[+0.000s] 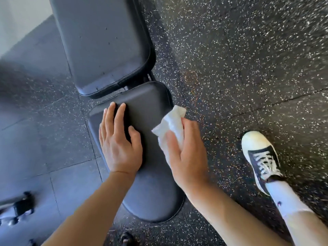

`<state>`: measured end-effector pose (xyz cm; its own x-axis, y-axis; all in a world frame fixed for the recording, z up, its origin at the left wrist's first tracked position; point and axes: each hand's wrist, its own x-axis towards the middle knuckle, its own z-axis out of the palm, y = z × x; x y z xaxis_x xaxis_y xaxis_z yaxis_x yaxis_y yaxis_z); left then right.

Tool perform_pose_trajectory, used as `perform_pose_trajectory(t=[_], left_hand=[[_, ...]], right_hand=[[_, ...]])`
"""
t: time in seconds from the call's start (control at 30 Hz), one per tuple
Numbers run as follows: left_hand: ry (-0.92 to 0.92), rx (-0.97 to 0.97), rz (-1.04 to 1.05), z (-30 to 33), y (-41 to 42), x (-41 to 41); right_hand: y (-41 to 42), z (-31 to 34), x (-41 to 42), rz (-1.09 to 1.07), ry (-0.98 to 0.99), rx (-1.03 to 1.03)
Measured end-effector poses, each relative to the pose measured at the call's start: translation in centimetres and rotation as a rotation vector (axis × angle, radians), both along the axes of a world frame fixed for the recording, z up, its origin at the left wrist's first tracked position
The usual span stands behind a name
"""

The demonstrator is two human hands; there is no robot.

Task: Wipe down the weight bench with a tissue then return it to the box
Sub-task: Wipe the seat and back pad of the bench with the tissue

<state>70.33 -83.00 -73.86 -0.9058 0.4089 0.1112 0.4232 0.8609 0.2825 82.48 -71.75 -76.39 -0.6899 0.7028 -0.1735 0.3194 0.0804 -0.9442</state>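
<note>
A dark weight bench (142, 103) runs from the top of the frame down through the middle. It has two soft pads. The long back pad (103, 43) fills the upper left, and the shorter seat pad (150, 189) sits in the middle and lower part. There is a thin gap between the two pads, and a bit of metal shows there.

The left hand (119, 141) lies flat on the left side of the seat pad. Its fingers are straight and point up toward the gap, and its thumb sticks out to the right. It holds nothing.

The right hand (186, 151) is just to the right of it, at the right edge of the seat pad. It holds a white tissue (170, 125), with the thumb on top and the fingers wrapped behind. The tissue is crumpled and pokes out above the hand, up and to the left. Its lower part lies over the pad's right edge. I cannot tell if it is pressed down on the pad.

The floor (248, 59) is black with tiny white dots. On the right side of the frame there is a black and white shoe (260, 157) with white laces, and a white sock (284, 196) above it. In the lower left corner there is something dark and blurry that I cannot make out.
</note>
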Motion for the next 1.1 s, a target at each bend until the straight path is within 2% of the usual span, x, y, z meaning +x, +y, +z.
perform_pose_trajectory(t=[0.17,0.4,0.5,0.6,0.77,0.9,1.1], left_hand=[[0.001,0.001,-0.006,0.1,0.1,0.2],[0.006,-0.017,0.004,0.4,0.3,0.4],[0.008,-0.02,-0.006,0.4,0.3,0.4],[0.012,-0.02,-0.001,0.4,0.2,0.3],[0.025,-0.017,-0.004,0.2,0.1,0.2],[0.03,-0.014,-0.01,0.1,-0.1,0.1],[0.01,-0.005,-0.002,0.1,-0.1,0.1]], right_hand=[[-3.9,-0.3,6.6,0.024,-0.01,-0.087],[2.6,-0.5,-5.0,-0.099,0.039,-0.051],[3.5,-0.7,-6.8,-0.107,0.053,-0.019],[1.0,-0.5,-2.4,-0.084,0.051,0.021],[-6.0,0.3,9.3,-0.007,-0.01,-0.085],[-5.6,0.8,8.6,0.073,-0.027,0.068],[2.5,1.3,-4.9,0.12,-0.008,0.424]])
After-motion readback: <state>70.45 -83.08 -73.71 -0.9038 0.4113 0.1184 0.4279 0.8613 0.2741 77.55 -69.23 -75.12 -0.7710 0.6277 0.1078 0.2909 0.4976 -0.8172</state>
